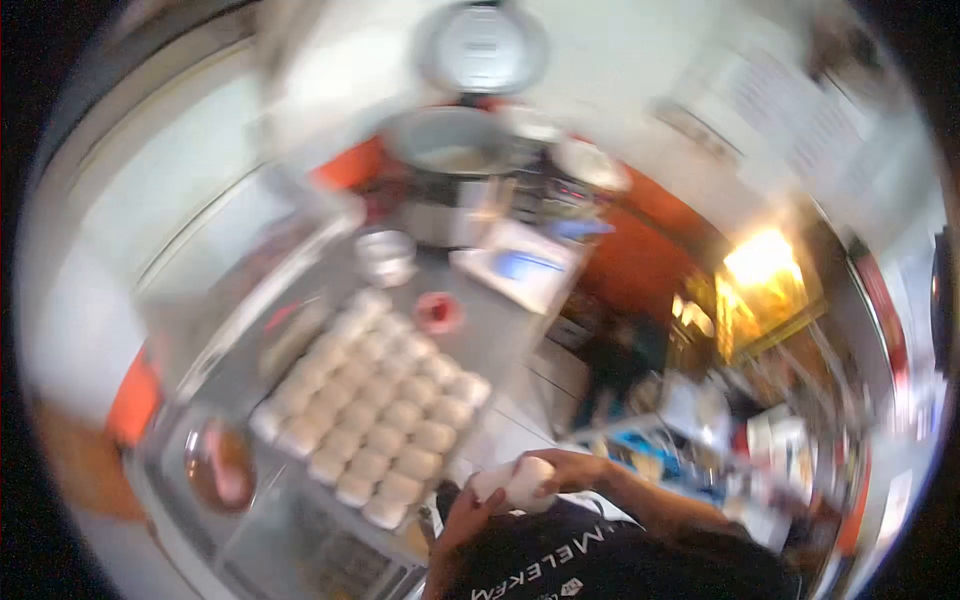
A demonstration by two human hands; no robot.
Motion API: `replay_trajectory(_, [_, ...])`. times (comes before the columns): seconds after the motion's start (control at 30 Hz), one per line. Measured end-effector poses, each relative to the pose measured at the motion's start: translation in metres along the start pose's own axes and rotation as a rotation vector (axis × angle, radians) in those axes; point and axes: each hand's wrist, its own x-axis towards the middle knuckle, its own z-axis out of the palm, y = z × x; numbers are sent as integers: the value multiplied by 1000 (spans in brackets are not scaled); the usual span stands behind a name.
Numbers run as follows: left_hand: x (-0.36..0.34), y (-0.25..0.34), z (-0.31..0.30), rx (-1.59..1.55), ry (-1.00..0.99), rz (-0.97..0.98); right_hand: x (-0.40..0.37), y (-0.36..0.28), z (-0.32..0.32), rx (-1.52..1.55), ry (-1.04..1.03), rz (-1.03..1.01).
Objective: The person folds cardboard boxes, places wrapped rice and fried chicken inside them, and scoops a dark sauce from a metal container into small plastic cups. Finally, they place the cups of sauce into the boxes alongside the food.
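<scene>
Head camera, badly smeared by motion, shows a white lump (532, 483) between the person's two hands, low in the picture, just in front of a black shirt (620, 565) with white lettering. It is smooth, rounded and matte-looking, brightest on the side by the right hand (572, 470), with a second bulge by the left hand (468, 515); whether it is one piece or two touching, I cannot tell. Fingers of both hands curl around it, closed in on its sides, though their exact spacing is blurred.

Just left of the hands, pale rounded pieces (372, 405) sit packed in neat rows on a grey counter (482, 335), off-white and cream, much like the held lump in colour and shape. Near their far edge are a small red round item (438, 313) and a shiny metal container (385, 257). Farther back stands a large open vessel (430, 205).
</scene>
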Motion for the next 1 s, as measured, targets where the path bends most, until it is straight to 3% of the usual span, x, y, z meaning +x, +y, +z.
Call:
replay_trajectory(0.1, [25,-50,81,-6,-229,94,-118,48,7,281,161,-150])
replay_trajectory(0.13, [25,-57,112,-88,-319,29,-147,86,-1,235,186,-241])
replay_trajectory(0.2, [33,-60,178,-253,-437,-129,-225,155,-8,165,452,-318])
replay_trajectory(0.23, [52,-80,210,-183,-449,-47,-269,186,-1,344,594,-370])
replay_trajectory(0.33, [81,-112,310,-33,-424,-101,-397,273,37,716,1036,-427])
replay_trajectory(0.37, [96,-123,343,-5,-544,-110,-430,318,39,754,1141,-475])
replay_trajectory(0.47, [96,-104,461,131,-565,-82,-518,385,58,920,1314,-544])
replay_trajectory(0.57, [138,-110,564,354,-809,15,-589,408,43,808,1521,-400])
replay_trajectory(0.63, [153,-95,640,472,-850,166,-628,429,3,782,1606,-355])
replay_trajectory(0.7, [174,-90,717,524,-807,485,-667,449,-52,689,1730,-259])
replay_trajectory(0.73, [191,-89,753,628,-790,694,-688,460,-85,717,1712,-349])
replay_trajectory(0.8, [213,-72,821,674,-817,759,-728,468,-153,708,1752,-414])
replay_trajectory(0.83, [232,-68,851,773,-842,655,-747,468,-185,711,1751,-457])
replay_trajectory(0.9, [269,-73,903,960,-808,639,-783,454,-238,747,1721,-562])
replay_trajectory(0.93, [283,-76,925,982,-839,588,-794,483,-279,701,1787,-494])
replay_trajectory(0.97, [294,-81,944,1008,-842,689,-804,502,-311,686,1835,-493])
replay_trajectory(1.0, [298,-82,960,1072,-815,622,-812,509,-336,646,1856,-561])
